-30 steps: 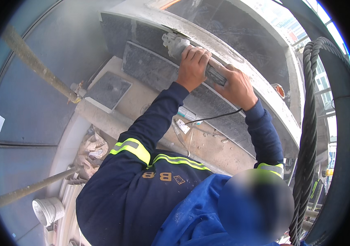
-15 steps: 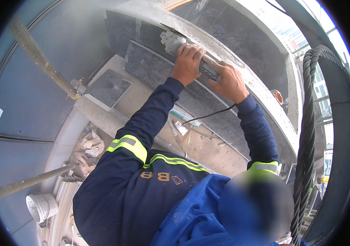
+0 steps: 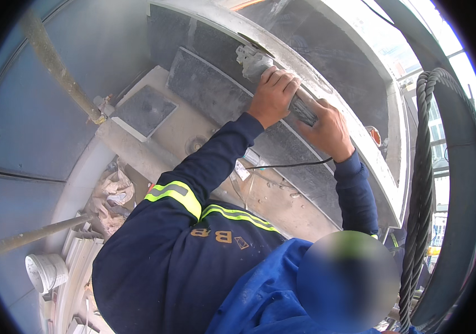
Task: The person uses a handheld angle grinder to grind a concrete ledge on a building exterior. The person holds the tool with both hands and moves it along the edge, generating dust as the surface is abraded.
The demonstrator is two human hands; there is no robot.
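Observation:
Both my hands are closed around a dusty angle grinder (image 3: 254,63). My left hand (image 3: 274,93) wraps its body just behind the head, and my right hand (image 3: 327,129) grips the rear end. A thin dark cutting disc (image 3: 255,44) shows on the far side of the head, at the pale dusty edge of a curved ledge (image 3: 310,67). Whether the disc touches that edge I cannot tell. Below the grinder stands a dark grey stone panel (image 3: 210,47). The black power cord (image 3: 296,165) trails from near my right wrist down to the left.
A dark slab (image 3: 207,86) leans below the panel. A square dark tile (image 3: 146,111) lies at left, near a metal pole (image 3: 59,69). At lower left are a white bucket (image 3: 47,273) and crumpled bags (image 3: 116,189). A thick twisted cable (image 3: 420,183) hangs at right.
My hands and the grinder have shifted right and slightly down in the picture, and the whole view has moved a little. The disc shows more plainly, and the dust haze at upper left is thinner.

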